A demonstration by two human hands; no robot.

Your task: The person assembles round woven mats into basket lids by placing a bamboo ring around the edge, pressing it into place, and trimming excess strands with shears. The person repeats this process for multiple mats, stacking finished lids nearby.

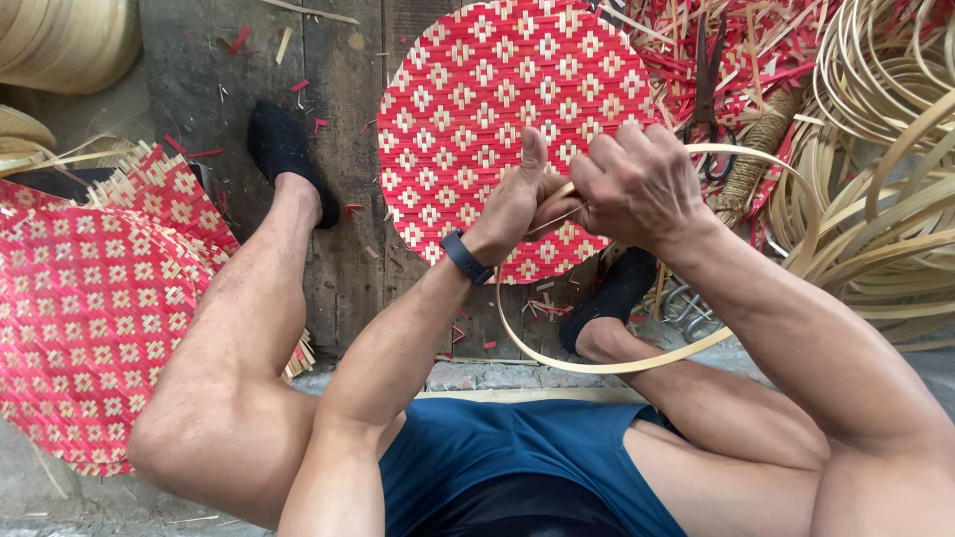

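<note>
Above the round red-and-white woven mat (pixel 507 129) on the plank floor (pixel 338 109): left hand (pixel 519 199) and right hand (pixel 637 184), each grip clenched on the overlapping ends of a pale bamboo strip (pixel 637 363) bent into a hoop. Scissors (pixel 706 89) lying among red scraps beyond. Stack of woven mats (pixel 90 318) at left.

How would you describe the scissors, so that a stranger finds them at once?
Start at the round red-and-white woven mat on the floor beyond the hands. Just right of it lies a heap of red strips; the scissors rest on it, dark metal, blades pointing away, unlike the pale strips around.
</note>
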